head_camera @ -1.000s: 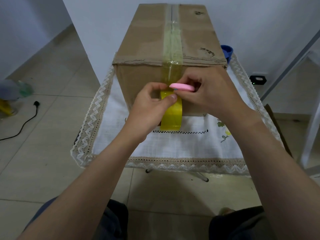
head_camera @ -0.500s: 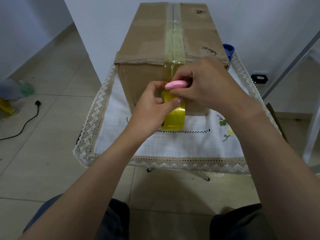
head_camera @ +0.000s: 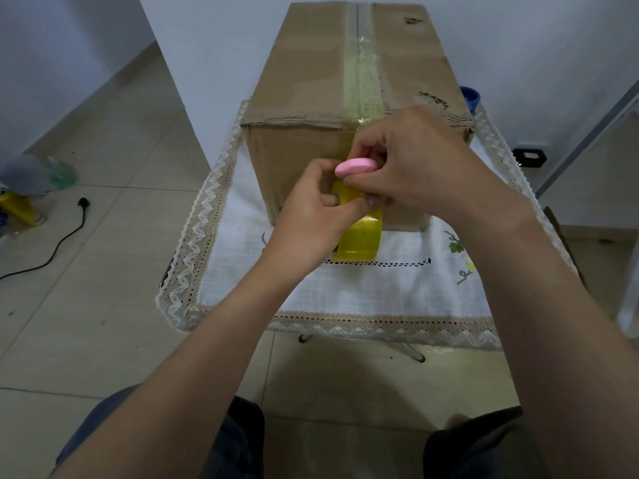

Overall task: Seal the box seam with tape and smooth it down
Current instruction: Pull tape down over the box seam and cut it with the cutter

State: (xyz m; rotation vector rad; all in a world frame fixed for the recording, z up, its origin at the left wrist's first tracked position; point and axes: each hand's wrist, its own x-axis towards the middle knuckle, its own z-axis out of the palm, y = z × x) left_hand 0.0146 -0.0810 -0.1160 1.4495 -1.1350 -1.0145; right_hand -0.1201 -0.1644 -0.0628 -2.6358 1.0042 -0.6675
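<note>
Cardboard box (head_camera: 311, 81) on a lace-edged cloth (head_camera: 345, 288), long axis running straight away from the camera. Tape strip (head_camera: 363, 74) already laid along the top seam, over the near top edge and down the near face. Yellow tape roll (head_camera: 359, 236) hanging just below both hands, close against the near face, its lower rim touching or nearly touching the cloth; hard to tell which.

Left hand (head_camera: 311, 216) closed on the upper part of the roll, thumb and fingers pinched round it. Right hand (head_camera: 415, 167) curled shut on a pink cutter (head_camera: 356, 166), lying flat and crosswise, at right angles to the strip. Cutter directly above the roll, so the tape between box and roll runs vertically under it. Blade itself hidden; contact with the tape not visible.

Judged step: severing the tape where it leaves the box face. Key relation: cut line horizontal, tape run vertical, roll below the cutter, box face behind. Likely need: left hand pulling the roll down and slightly toward the body for tension, right hand drawing the cutter across. Right hand nearer the cut; left hand nearer the roll. Smoothing of the tail onto the near face not yet done.
</note>
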